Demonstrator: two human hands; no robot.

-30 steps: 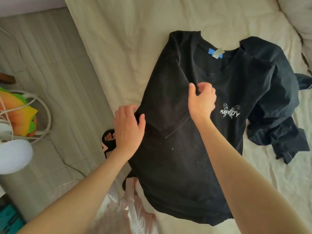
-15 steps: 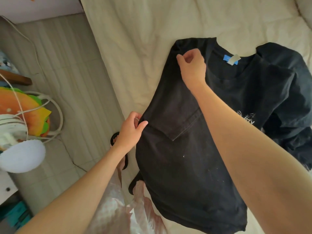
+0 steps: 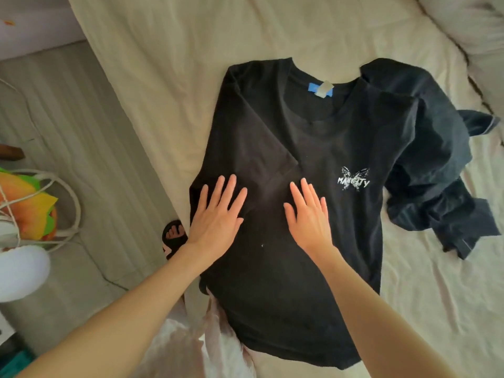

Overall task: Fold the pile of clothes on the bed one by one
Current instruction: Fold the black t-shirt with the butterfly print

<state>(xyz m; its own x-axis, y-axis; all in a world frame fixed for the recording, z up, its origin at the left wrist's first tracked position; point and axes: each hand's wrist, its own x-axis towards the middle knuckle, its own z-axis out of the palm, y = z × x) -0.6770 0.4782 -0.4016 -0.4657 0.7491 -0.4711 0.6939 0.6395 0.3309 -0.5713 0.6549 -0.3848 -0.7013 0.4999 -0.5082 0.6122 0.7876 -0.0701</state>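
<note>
1. Lying face up on the bed (image 3: pixel 169 77), the black T-shirt (image 3: pixel 286 268) has its left sleeve folded inward across the chest.
2. The left hand (image 3: pixel 218 216) presses flat, fingers spread, on the folded side.
3. The right hand (image 3: pixel 308 216) rests flat beside it, near the butterfly print (image 3: pixel 353 179).
4. A dark crumpled garment (image 3: pixel 436 165) lies just right.

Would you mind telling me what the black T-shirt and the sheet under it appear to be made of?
The black T-shirt looks like matte knit cotton jersey: soft, unshiny, lying limp with gentle folds. The sheet looks like thin woven cotton, cream and matte, with fine creases. Neither fibre is certain from sight.
</note>
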